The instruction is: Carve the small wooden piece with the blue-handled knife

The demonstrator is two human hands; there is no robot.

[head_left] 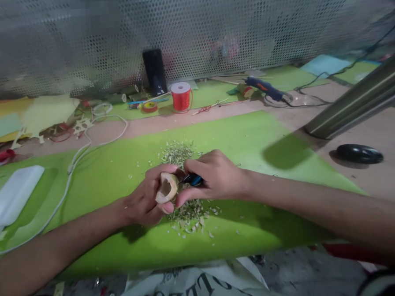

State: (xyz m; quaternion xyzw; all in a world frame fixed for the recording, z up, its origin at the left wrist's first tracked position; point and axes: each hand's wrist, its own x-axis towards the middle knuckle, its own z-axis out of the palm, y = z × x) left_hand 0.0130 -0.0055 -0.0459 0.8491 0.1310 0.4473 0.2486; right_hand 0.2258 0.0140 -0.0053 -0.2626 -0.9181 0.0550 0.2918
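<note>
My left hand point(147, 197) is wrapped round a short hollow piece of bamboo point(168, 188), its pale cut end tilted up toward me. A carving tool with a black and blue handle point(193, 179) is gripped in my right hand point(215, 175), its tip up against the right side of the bamboo. The fingers of both hands nearly meet around the piece. Below and behind them, a heap of green and pale shavings point(189, 217) lies on the green mat point(119, 169). The inside of the bamboo shows only in part.
A white power bank point(16, 195) with a white cable point(69, 185) lies at left. Along the back stand a phone point(154, 71) and a spool of red cord point(180, 98), with a blue glue gun point(267, 89) farther right. A metal post point(360, 93) and a black mouse-like object point(359, 153) occupy the right.
</note>
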